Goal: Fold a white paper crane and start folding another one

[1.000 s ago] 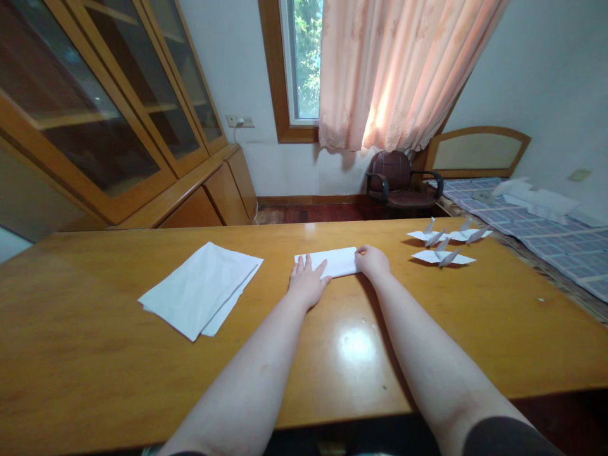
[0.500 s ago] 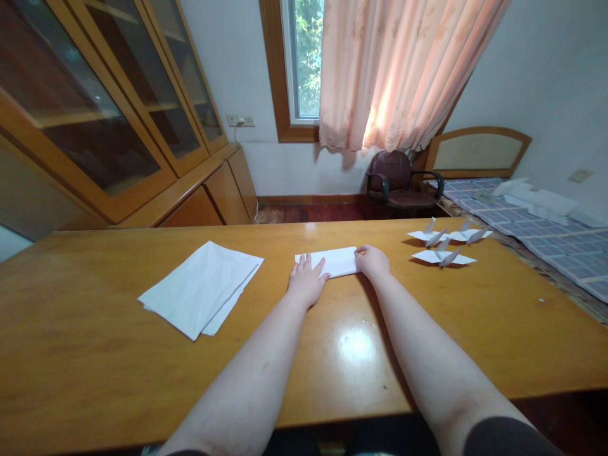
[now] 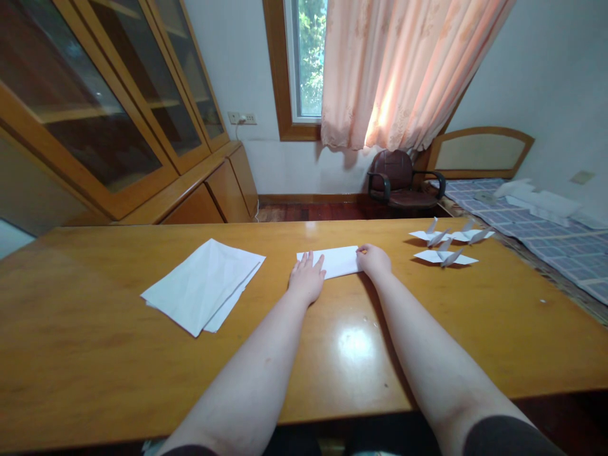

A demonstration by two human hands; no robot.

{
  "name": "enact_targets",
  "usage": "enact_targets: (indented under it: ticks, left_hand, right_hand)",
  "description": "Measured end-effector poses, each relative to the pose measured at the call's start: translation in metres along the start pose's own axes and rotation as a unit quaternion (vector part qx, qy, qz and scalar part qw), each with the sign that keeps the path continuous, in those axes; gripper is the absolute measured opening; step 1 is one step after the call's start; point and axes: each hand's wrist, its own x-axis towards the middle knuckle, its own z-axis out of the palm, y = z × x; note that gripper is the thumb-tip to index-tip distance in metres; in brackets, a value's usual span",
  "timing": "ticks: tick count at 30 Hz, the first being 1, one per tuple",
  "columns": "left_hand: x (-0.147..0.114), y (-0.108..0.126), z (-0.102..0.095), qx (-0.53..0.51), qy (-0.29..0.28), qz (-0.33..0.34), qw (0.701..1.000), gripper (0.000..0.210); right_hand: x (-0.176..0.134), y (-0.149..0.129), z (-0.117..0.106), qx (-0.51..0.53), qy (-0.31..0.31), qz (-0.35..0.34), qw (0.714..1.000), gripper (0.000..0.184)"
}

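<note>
A folded strip of white paper (image 3: 341, 261) lies flat on the wooden table (image 3: 142, 380), in front of me. On its left end rests my left hand (image 3: 308, 277), fingers spread and pressing down on the sheet. My right hand (image 3: 375, 261) pinches the strip's right end between thumb and curled fingers. To the left is a stack of white paper sheets (image 3: 202, 285), the top one creased. Folded paper cranes stand at the right: a nearer crane (image 3: 445, 256) and two behind it, one of them a crane (image 3: 430, 235) partly overlapped.
A glass-door cabinet (image 3: 190, 136) stands beyond the table's left side. Behind the table are a maroon armchair (image 3: 399, 180) and a pink curtain (image 3: 380, 76). A bed with a checked cover (image 3: 536, 234) lies along the right. A tiny white scrap (image 3: 542, 301) sits near the right edge.
The view has shifted very slightly. The left hand's fingers have drawn a little closer together on the paper; the right hand keeps its pinch at the right end.
</note>
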Motion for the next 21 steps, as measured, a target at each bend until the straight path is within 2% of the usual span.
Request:
enact_targets:
  ticks: [5,10,12,15,21]
  left_hand:
    - [-0.001,0.001,-0.002,-0.001,-0.004,-0.003,1.0,0.054]
    - [-0.002,0.003,-0.005,-0.008,-0.01,-0.004,1.0,0.061]
    - [-0.003,0.003,-0.006,-0.008,-0.012,-0.007,1.0,0.063]
    - [-0.003,0.003,-0.005,-0.01,-0.012,-0.01,1.0,0.065]
    - [-0.002,0.002,-0.003,-0.02,-0.011,-0.014,1.0,0.067]
  right_hand:
    - [-0.003,-0.001,-0.001,-0.008,0.0,-0.005,1.0,0.031]
    - [-0.01,-0.004,-0.005,-0.019,-0.024,-0.064,0.998,0.059]
    - [-0.012,-0.005,-0.006,-0.025,-0.032,-0.069,0.997,0.065]
    - [-0.011,-0.004,-0.005,-0.027,-0.031,-0.063,0.997,0.061]
    - [-0.006,-0.001,-0.004,-0.016,-0.021,-0.021,0.999,0.035]
